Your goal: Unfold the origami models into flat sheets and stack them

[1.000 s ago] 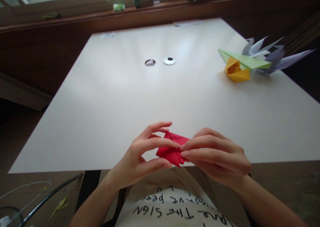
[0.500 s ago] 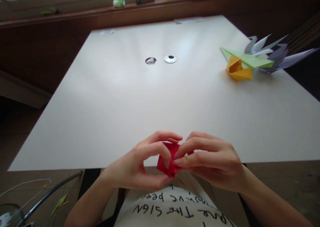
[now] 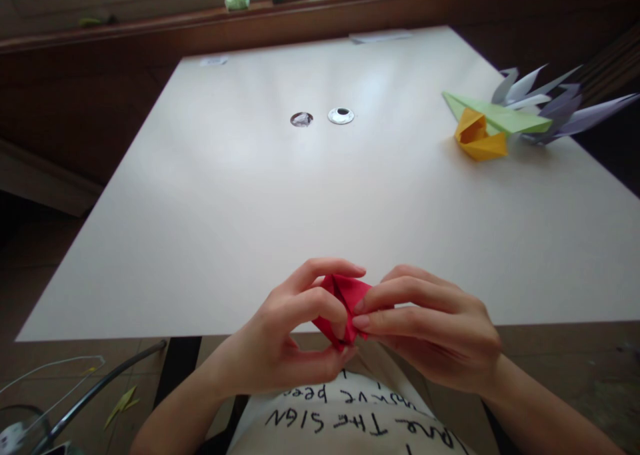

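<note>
Between my two hands, just over the near edge of the white table (image 3: 240, 215), is a red folded paper piece (image 3: 350, 291). My left hand (image 3: 295, 328) curls round its left side, index fingertip pressed into a fold and thumb along the bottom. From the other side, my right hand (image 3: 430, 321) pinches the paper between thumb and index finger. The fingers cover part of the folds, so its full shape is hidden.
At the table's right lie a yellow folded paper piece (image 3: 480, 138), a light green paper (image 3: 500, 116) and purple-grey folded paper pieces (image 3: 555, 111). A round metal-rimmed hole (image 3: 341, 115) and another hole (image 3: 302, 119) pierce the tabletop. A black cable (image 3: 105, 388) runs at lower left.
The red paper has turned and tilted between my fingers, so more of its upper face and an inner fold show. My right hand has shifted slightly to the right.
</note>
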### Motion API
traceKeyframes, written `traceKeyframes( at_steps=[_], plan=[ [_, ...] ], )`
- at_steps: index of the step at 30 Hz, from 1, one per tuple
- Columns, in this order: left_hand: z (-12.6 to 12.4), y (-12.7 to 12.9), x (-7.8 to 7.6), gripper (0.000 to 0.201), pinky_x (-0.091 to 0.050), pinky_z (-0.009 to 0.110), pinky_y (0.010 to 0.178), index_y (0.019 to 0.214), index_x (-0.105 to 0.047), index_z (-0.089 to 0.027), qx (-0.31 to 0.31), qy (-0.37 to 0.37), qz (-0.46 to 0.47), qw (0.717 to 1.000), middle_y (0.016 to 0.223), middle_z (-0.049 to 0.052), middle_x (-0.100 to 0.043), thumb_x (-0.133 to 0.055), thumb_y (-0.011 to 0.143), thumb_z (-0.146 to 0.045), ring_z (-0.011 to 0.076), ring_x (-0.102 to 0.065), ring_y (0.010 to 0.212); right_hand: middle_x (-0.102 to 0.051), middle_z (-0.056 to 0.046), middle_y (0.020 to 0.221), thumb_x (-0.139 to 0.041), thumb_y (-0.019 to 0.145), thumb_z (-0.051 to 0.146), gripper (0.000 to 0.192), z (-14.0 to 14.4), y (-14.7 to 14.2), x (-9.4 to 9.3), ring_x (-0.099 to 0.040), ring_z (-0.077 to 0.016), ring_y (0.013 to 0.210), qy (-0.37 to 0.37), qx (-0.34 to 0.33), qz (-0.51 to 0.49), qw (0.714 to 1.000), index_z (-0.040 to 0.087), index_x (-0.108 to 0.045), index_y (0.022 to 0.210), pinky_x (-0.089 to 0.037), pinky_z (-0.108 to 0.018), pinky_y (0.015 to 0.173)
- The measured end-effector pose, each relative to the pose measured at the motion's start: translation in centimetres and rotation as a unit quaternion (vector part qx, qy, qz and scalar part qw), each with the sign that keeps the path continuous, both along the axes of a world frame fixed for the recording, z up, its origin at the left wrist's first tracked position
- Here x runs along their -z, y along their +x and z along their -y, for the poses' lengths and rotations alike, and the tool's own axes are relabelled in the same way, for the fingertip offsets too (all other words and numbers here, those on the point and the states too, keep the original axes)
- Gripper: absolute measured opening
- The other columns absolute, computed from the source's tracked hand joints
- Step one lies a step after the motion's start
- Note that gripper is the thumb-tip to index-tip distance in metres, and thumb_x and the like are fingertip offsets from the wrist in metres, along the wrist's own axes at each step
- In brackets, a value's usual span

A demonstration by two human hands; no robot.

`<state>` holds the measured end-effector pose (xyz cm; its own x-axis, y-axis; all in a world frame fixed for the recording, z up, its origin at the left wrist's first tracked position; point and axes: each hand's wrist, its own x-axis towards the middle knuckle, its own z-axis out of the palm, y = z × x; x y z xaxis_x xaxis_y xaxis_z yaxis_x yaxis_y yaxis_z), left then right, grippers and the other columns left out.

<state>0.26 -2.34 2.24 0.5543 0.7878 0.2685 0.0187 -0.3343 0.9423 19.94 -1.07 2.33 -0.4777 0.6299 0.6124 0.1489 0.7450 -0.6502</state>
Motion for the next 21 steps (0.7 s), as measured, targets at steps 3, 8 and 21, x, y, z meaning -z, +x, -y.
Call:
traceKeyframes(
  at_steps=[3,8,21],
  plan=[
    [0.0,-0.1,0.3,0.018,-0.050,0.038,0.086,0.080,-0.052,-0.018,-0.004,0.024,0.044,0.999,0.123,0.008,-0.045,-0.064,0.072,-0.007,0.0208,-0.055,0.102,-0.067,-0.007,0.079,-0.064,0.075,0.007,0.012,0.1,-0.1,0.1,-0.057,-0.0143,0.066,0.017,0.009,-0.032,0.999,0.013,-0.067,0.085,-0.049,-0.029,0.055],
    [-0.1,-0.3,0.9,0.020,-0.045,0.045,0.094,0.082,-0.052,-0.018,-0.018,0.044,0.094,0.994,0.124,0.008,-0.046,-0.067,0.071,-0.011,0.0280,-0.047,0.116,-0.066,-0.007,0.079,-0.062,0.077,0.008,0.010,0.1,-0.4,0.3,-0.058,-0.0134,0.066,0.023,0.014,-0.093,0.995,0.012,-0.067,0.085,-0.050,-0.028,0.054],
    [0.2,0.2,1.3,0.004,-0.040,0.046,0.099,0.095,-0.042,-0.022,-0.021,-0.112,0.227,0.967,0.115,0.006,-0.059,-0.042,0.091,-0.023,0.0209,-0.052,0.115,-0.060,-0.004,0.084,-0.053,0.076,-0.001,0.027,0.4,-0.5,0.9,-0.058,-0.0135,0.075,-0.103,0.061,-0.155,0.981,0.018,-0.062,0.093,-0.051,-0.027,0.060]
  ],
)
